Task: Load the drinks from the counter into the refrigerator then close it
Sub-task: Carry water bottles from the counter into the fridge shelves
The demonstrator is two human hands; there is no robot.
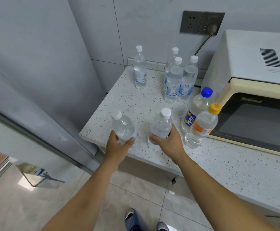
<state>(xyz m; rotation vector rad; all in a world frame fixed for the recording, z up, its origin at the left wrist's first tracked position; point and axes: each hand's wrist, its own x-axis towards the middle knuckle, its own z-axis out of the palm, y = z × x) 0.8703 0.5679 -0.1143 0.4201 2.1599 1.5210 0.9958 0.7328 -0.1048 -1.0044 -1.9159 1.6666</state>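
Observation:
Near the front edge of the speckled counter (136,100), my left hand (117,144) grips a clear white-capped water bottle (123,126), tilted left. My right hand (168,140) grips a second white-capped water bottle (161,124), upright. A Pepsi bottle with a blue cap (196,109) and an orange-capped bottle (202,125) stand just to the right. Farther back, one water bottle (140,69) stands alone and three water bottles (179,80) cluster together. The grey refrigerator (36,64) fills the left side; its open door (11,147) reaches toward me.
A cream microwave (255,90) sits on the counter at right, plugged into a wall socket (202,22). Tiled wall lies behind. A tiled floor (136,189) and my shoes (145,220) show below the counter edge.

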